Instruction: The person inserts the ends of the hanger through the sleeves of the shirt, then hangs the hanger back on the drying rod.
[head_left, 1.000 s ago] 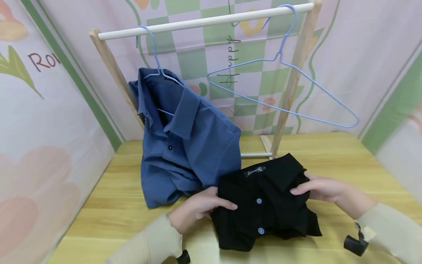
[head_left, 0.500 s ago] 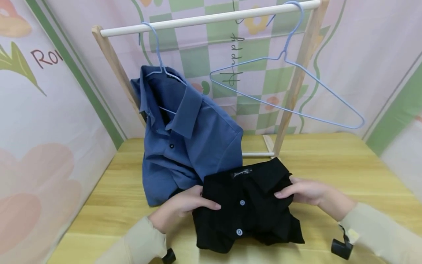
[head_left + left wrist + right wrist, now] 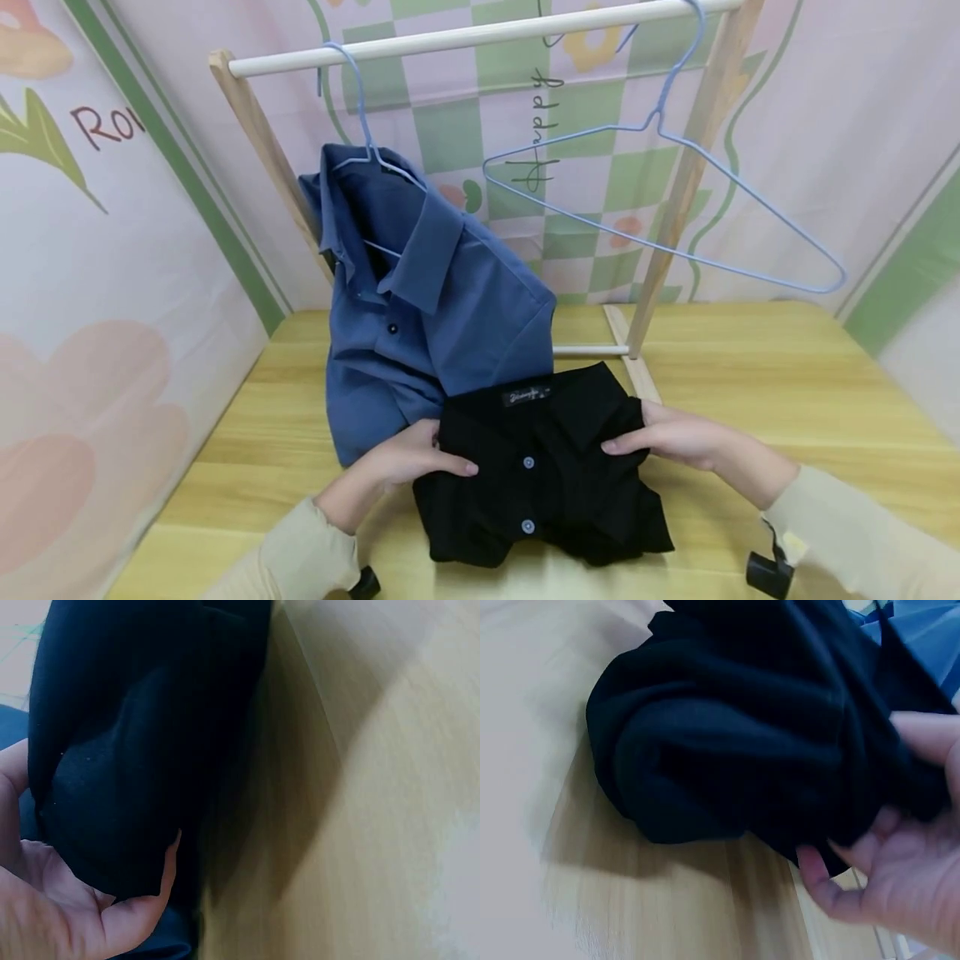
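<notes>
A black shirt (image 3: 558, 492) with pale buttons and a collar label is bunched up between both hands, low over the table in the head view. My left hand (image 3: 405, 457) grips its left side, thumb on the front and fingers behind. On the other side my right hand (image 3: 678, 435) pinches the cloth below the collar, thumb also in front. In the left wrist view, fingers curl under the dark cloth (image 3: 127, 772). The right wrist view shows folds of the shirt (image 3: 720, 750) hanging from the hand, close over the wood.
Behind stands a wooden rack (image 3: 480, 35) with a white bar. From its left end hangs a blue shirt (image 3: 480, 308) on a hanger, partly overlapped by the black shirt. A bare blue hanger (image 3: 660, 246) hangs at the right. The wooden table (image 3: 787, 367) extends to fabric walls.
Both hands have carried the black shirt to the left, in front of the blue shirt's lower part. Their grips look the same. The head view has shifted slightly.
</notes>
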The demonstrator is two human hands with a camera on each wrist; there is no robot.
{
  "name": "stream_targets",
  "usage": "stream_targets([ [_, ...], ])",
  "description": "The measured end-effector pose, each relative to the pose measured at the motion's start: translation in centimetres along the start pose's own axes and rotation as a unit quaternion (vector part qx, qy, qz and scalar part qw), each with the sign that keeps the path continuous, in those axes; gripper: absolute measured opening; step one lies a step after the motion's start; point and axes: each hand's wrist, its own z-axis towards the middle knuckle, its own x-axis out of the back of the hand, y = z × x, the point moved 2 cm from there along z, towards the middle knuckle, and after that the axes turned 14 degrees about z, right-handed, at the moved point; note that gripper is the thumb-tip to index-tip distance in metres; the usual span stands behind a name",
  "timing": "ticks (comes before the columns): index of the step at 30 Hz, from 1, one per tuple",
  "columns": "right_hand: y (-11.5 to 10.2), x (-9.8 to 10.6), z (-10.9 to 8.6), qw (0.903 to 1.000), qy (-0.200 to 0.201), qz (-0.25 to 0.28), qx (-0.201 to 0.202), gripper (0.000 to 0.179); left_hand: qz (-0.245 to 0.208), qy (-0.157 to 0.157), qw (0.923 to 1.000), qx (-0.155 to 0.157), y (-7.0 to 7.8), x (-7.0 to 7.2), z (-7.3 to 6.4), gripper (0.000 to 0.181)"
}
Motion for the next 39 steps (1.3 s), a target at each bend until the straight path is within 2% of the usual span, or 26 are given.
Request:
stream_targets([
  [5,-0.2,-0.3,0.2,0.9953,0.054,-0.08,-0.011,0.032,0.029,0.026,0.9992,0.003,-0.3,0.1,0.4,0.049],
  [8,-0.2,-0.4,0.2,0.9905,0.072,-0.117,-0.014,0.033,0.076,0.044,0.9961,0.004,-0.3,0.3,0.6,0.067],
  [11,-0.1,-0.6,0.3,0.9844,0.083,-0.155,-0.011,0.033,0.138,0.068,0.9881,0.001,-0.1,0.8,0.7,0.082],
  [16,0.3,-1.1,0.6,0.9696,0.1,-0.223,0.008,0.032,0.189,0.085,0.9782,-0.003,0.1,1.3,0.8,0.07],
  [18,0.5,-1.3,0.8,0.9607,0.113,-0.253,0.016,0.033,0.2,0.087,0.9758,0.001,0.0,1.4,0.9,0.063],
  [23,1.1,-1.4,1.0,0.9381,0.152,-0.31,0.018,0.038,0.25,0.107,0.9622,0.015,-0.4,1.1,1.3,0.05],
  [26,1.2,-1.4,1.0,0.9265,0.172,-0.334,0.017,0.046,0.277,0.118,0.9534,0.017,-0.5,0.9,1.4,0.044],
  [29,0.9,-1.4,0.7,0.9164,0.194,-0.35,-0.001,0.067,0.285,0.13,0.9493,0.022,-0.5,0.7,1.4,0.053],
  [31,0.6,-1.4,0.4,0.9117,0.203,-0.357,-0.016,0.082,0.283,0.139,0.9485,0.027,-0.5,0.6,1.2,0.063],
  [33,0.3,-1.3,0.1,0.9102,0.21,-0.356,-0.027,0.091,0.272,0.143,0.9511,0.036,-0.4,0.7,0.9,0.051],
  [36,-0.2,-1.2,-0.2,0.913,0.211,-0.348,-0.026,0.093,0.251,0.142,0.9564,0.044,-0.3,0.8,0.5,0.034],
  [39,-0.5,-1.3,-0.6,0.914,0.209,-0.347,-0.02,0.092,0.238,0.139,0.9602,0.042,-0.2,0.9,0.2,0.039],
])
